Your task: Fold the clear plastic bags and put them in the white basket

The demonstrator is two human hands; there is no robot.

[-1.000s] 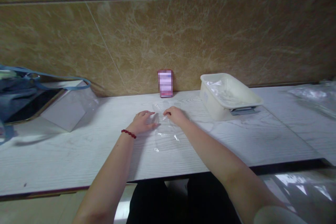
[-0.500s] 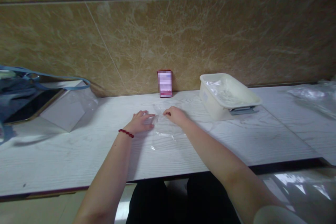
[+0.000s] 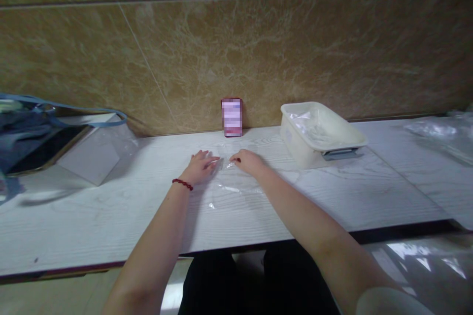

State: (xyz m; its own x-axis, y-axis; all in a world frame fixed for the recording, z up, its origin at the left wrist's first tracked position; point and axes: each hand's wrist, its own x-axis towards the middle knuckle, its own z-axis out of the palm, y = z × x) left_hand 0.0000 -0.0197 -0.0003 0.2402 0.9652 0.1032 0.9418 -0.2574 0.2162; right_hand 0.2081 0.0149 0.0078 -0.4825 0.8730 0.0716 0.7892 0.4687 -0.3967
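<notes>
A clear plastic bag (image 3: 236, 191) lies flat on the white wood-grain table (image 3: 148, 221), hard to see apart from its shiny creases. At the bag's upper left, my left hand (image 3: 201, 166) rests with its fingers spread and the index finger pointing right; a red bead bracelet (image 3: 182, 184) circles that wrist. My right hand (image 3: 248, 161) pinches the upper part of the plastic between thumb and fingers. Only a small gap separates the fingertips of both hands.
Behind the hands a phone (image 3: 232, 117) leans against the marbled wall. To the right stands a cream bin (image 3: 301, 145) holding clear plastic, with more plastic (image 3: 439, 133) at the far right. A white box (image 3: 90, 155), a dark tablet-like object (image 3: 50, 150) and blue straps are at left.
My left hand has shifted slightly right and up, its fingers closer together. The plastic's creases have shifted a little, while my right hand has hardly moved.
</notes>
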